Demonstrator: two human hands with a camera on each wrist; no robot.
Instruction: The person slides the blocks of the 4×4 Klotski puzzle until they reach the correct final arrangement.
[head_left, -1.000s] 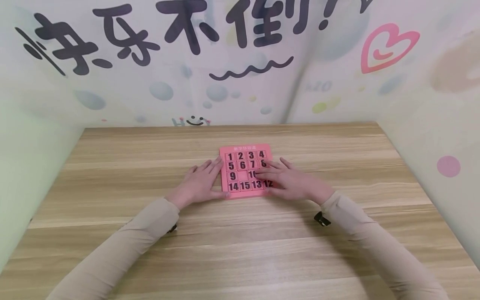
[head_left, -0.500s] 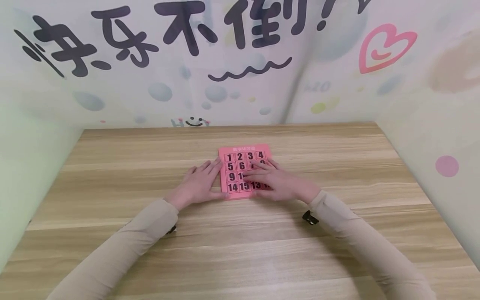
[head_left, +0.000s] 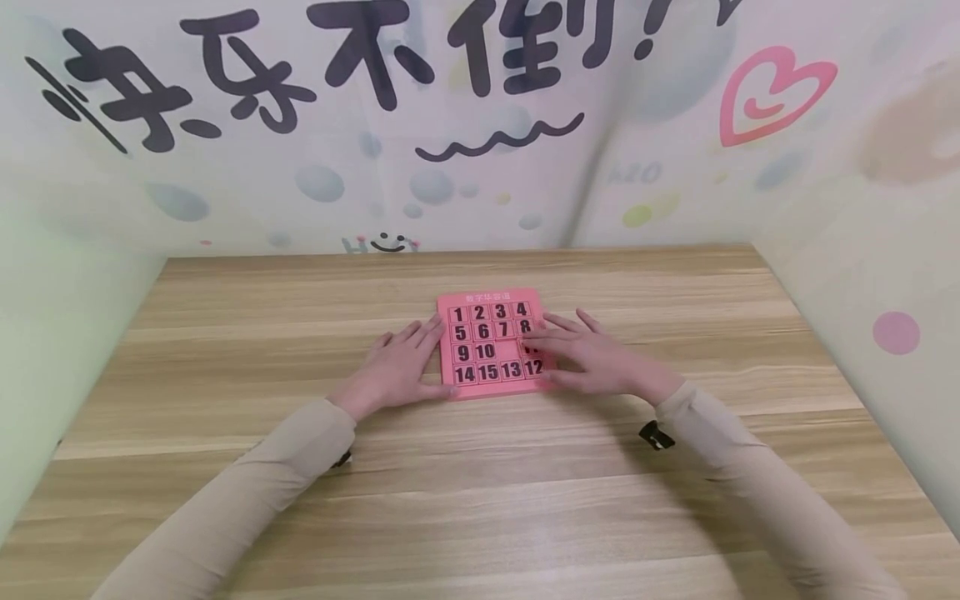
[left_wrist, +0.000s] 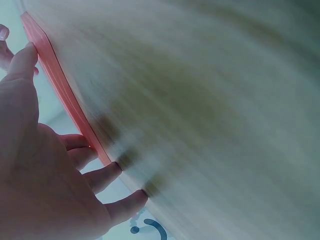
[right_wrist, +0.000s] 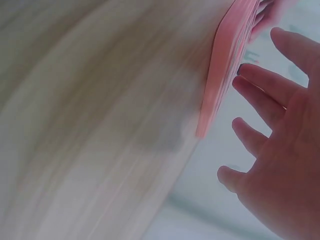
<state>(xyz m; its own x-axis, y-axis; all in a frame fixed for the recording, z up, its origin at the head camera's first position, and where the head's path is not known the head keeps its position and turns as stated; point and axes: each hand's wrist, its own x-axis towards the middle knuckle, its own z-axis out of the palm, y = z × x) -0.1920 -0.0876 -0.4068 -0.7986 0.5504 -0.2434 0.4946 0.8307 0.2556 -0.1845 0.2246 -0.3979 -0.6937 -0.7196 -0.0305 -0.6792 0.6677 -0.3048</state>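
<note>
A pink sliding number puzzle (head_left: 507, 348) lies flat on the wooden table. Its upper two rows read 1 to 8 in order. In the third row, 9 and 10 stand at the left, then a gap, then a partly covered 11 tile (head_left: 532, 349). The bottom row reads 14, 15, 13, 12. My left hand (head_left: 393, 367) rests along the puzzle's left edge, fingers extended, thumb at the near corner. From the right, my right hand (head_left: 596, 354) reaches over the puzzle with spread fingers, fingertips over the 11 tile; whether they touch it I cannot tell.
The wooden table (head_left: 480, 500) meets a patterned back wall (head_left: 480, 200) with large black lettering and a pink heart. Side walls rise at left and right. A small black clip (head_left: 657, 435) shows under the right sleeve.
Tile 10 has slid left beside 9, so the gap now lies right of it. My right hand went left over the puzzle, then back right to the 11 tile. My left hand stayed put.
</note>
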